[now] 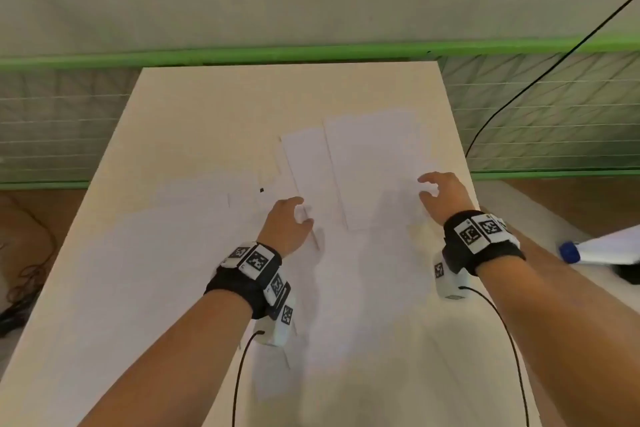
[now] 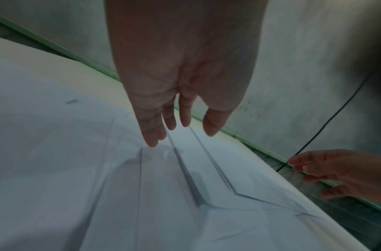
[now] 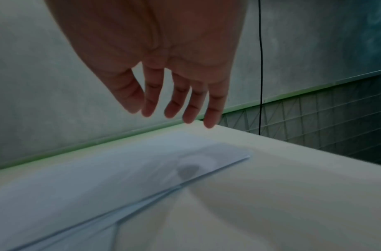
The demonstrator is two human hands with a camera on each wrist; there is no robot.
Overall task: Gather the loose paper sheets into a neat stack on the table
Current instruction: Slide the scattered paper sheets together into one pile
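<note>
Loose white paper sheets [image 1: 374, 170] lie scattered and overlapping across the pale rectangular wooden desk [image 1: 180, 90], none yet squared into a pile; most sit ahead of and below both hands, with more spread out to the left of the left hand [image 1: 285, 224]. That hand hangs low over the overlapping edges near the middle of the spread, its fingers [image 2: 151, 134] relaxed, a little apart and pointing down; the tip of one seems to reach the paper or sit just above it, though the blur does not let me say which. The right hand [image 1: 445, 196] hovers over the right edge of the far sheets, near the desk's right side, its fingers [image 3: 151, 101] loosely spread and holding nothing, their shadow falling on the paper just below them. This reads as the very start of the gathering: both hands are arriving on either side of the far cluster, and no sheet is pinched or lifted. The next move probably calls for flat fingertips set down lightly on the outer sheets, then drawn inward toward each other so that the sheets slide over one another without creasing, before the edges are tapped into line.
</note>
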